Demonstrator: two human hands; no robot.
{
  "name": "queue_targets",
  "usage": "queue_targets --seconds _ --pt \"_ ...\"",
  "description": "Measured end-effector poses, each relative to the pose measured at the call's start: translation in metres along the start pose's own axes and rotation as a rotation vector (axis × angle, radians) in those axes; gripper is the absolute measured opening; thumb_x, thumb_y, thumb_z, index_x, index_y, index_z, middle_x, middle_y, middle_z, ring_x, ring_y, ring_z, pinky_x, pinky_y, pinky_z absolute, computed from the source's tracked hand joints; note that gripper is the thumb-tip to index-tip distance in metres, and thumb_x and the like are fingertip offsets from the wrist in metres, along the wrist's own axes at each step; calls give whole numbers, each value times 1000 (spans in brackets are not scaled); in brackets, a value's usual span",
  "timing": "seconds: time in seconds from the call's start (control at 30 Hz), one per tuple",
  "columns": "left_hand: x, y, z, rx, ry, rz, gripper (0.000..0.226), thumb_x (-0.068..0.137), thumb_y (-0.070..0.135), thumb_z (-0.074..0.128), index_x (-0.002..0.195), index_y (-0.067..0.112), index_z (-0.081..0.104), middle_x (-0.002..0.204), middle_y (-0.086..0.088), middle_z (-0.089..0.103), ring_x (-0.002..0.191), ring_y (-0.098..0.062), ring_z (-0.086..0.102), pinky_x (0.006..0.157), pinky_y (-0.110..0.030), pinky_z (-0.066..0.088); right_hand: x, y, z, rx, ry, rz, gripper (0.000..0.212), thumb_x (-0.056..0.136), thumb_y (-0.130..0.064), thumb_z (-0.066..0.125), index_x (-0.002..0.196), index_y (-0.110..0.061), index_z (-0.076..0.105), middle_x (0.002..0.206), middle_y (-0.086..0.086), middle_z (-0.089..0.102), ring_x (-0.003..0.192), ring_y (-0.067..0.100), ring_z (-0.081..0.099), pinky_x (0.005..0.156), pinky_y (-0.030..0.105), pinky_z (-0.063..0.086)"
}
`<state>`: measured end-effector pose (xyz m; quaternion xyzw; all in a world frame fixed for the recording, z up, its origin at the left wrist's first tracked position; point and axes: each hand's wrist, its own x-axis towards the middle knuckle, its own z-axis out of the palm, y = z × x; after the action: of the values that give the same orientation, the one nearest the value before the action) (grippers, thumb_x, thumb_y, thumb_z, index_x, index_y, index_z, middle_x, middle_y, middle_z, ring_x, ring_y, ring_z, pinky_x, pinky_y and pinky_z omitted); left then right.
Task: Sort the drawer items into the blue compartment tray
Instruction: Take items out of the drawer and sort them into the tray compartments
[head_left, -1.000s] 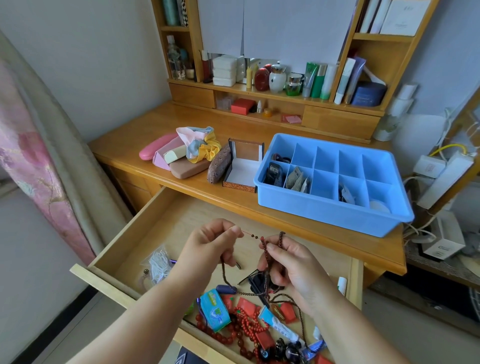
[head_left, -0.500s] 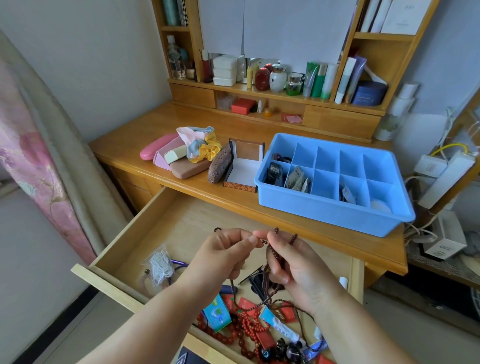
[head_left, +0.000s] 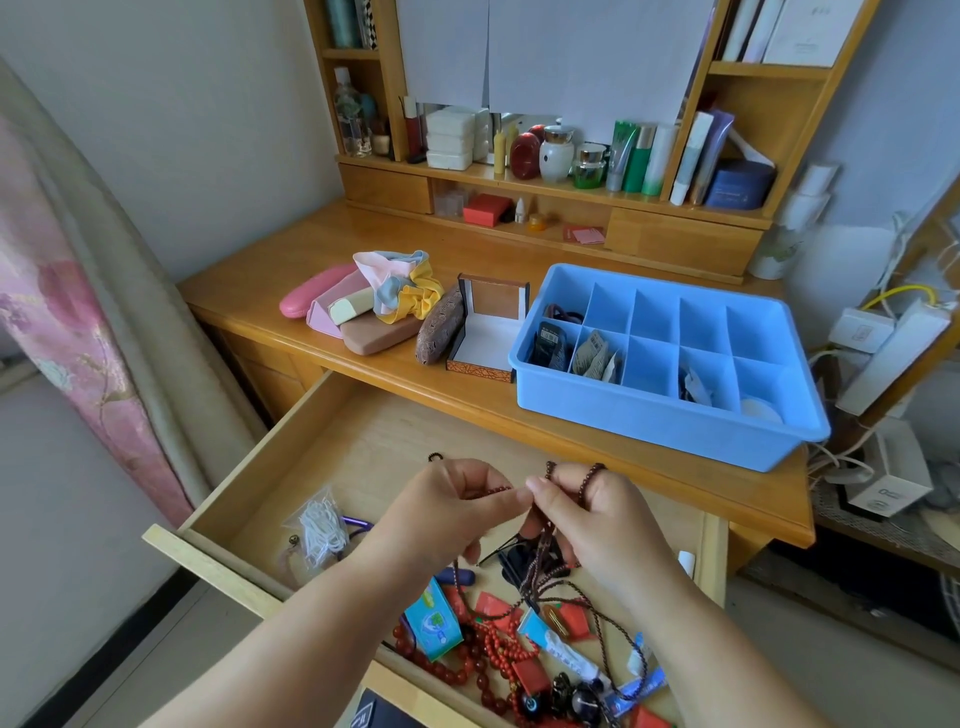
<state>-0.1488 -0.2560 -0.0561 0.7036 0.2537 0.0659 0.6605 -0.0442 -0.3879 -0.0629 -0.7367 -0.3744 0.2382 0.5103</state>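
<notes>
Drawer front: a heap of red beads (head_left: 480, 652), red packets (head_left: 571, 621), a teal packet (head_left: 432, 621) and dark round trinkets (head_left: 569, 699) lay at the near right of the open drawer (head_left: 363, 447).
Drawer left: a clear bag of white cord (head_left: 319, 527) lay near the left wall, apart from the heap.
Left hand (head_left: 447, 512): held above the drawer, fingers curled, thumb and forefinger pinching a strand of dark beads (head_left: 543, 564).
Right hand (head_left: 597, 519): fingers curled, thumb tip touching the left thumb, the same strand looped over the forefinger.
Dark beads: stretched between both hands; the rest hung down from the right hand into the heap.
Hair clip (head_left: 511, 556): dark, lying in the drawer below the hands, partly hidden.
Surface (head_left: 291, 270): wooden, behind the drawer.
Tray (head_left: 670, 423): blue, on the right of the surface, divided into two rows of compartments.
Tray contents: dark items in the two leftmost compartments, paper packets (head_left: 595, 356) in the second front one, small items in the two front right ones; the others looked bare.
Box (head_left: 485, 332): open, white inside, touching the tray's left side.
Cases: a pink case (head_left: 306, 299), a tan case (head_left: 376, 338) and a patterned pouch (head_left: 439, 332) lay left of the box, with scrunchies (head_left: 405, 286) on top.
Shelf (head_left: 545, 189): at the back, carrying bottles, jars and tubes.
</notes>
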Motion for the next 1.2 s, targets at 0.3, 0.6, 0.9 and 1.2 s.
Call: queue_targets --seconds 0.3,0.6,0.9,1.2 --pt "-4 2 1 370 42 34 17 74 37 77 63 26 70 43 12 49 36 -3 33 37 -12 27 1 -2 -4 15 -99 186 39 97 -34 48 64 -24 66 61 10 69 44 16 52 45 16 35" --pt "-4 4 0 338 -17 72 7 85 25 69 78 24 69 58 -3 59 48 -5 51 51 -19 51 2 -6 -1 -157 -41 114 31 96 -35 48 68 -24 55 43 -2 51 38 2 42 43 13 34" --pt "-5 9 -2 376 -13 160 10 86 20 68 79 27 66 65 7 63 56 -5 49 57 -18 43 5 -8 -1 1 -35 140 36 96 -31 51 62 -21 56 47 -5 50 40 3 39 45 11 31" --pt "-18 3 5 675 208 585 7 81 20 71 80 24 65 67 7 53 58 -2 44 52 -13 37 7 -8 5 311 -28 377 26 91 -29 58 74 -11 63 40 -4 44 37 9 34 37 18 27"
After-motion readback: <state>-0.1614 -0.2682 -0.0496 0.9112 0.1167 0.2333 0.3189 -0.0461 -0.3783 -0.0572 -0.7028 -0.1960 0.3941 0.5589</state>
